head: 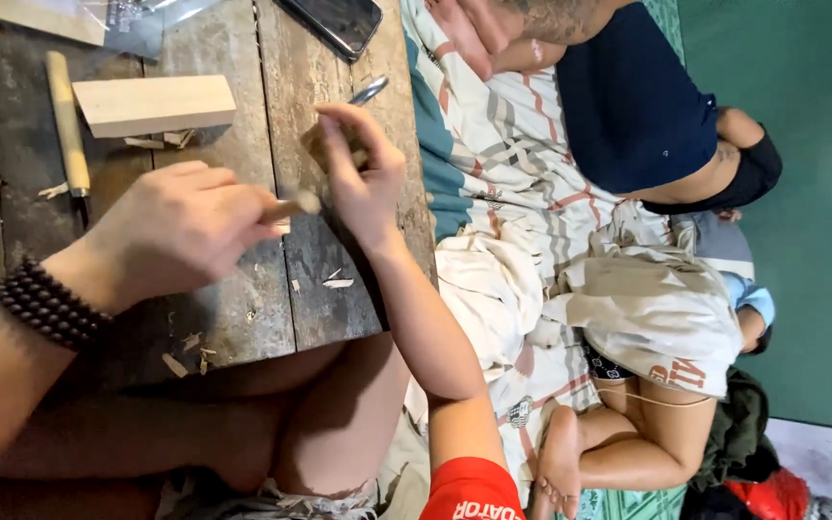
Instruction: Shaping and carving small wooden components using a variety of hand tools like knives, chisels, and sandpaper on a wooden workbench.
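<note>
We note the left hand (180, 226), wrist ringed by a dark beaded bracelet (48, 303), with its grip curled tight around a slim pale-handled carving tool (291, 205) whose long axis runs sideways toward the right hand (363, 173). The right hand's grip pinches a small brownish wood piece (325, 144) between thumb and fingers, just above the weathered plank worktop (272, 289). The wood piece lies directly beyond the tool's tip, nearly touching; the right hand is the nearer to it, being closed on it. We cannot tell the blade's shape, as it is hidden between the hands. Pale shavings (190, 351) scatter over the rough, cracked grey boards. Farther off lie a smooth rectangular light wood block (156, 104), a long round wooden handle (66, 120), and a dark phone (334, 21). Beside the worktop other people rest on a striped cloth (503, 144).
</note>
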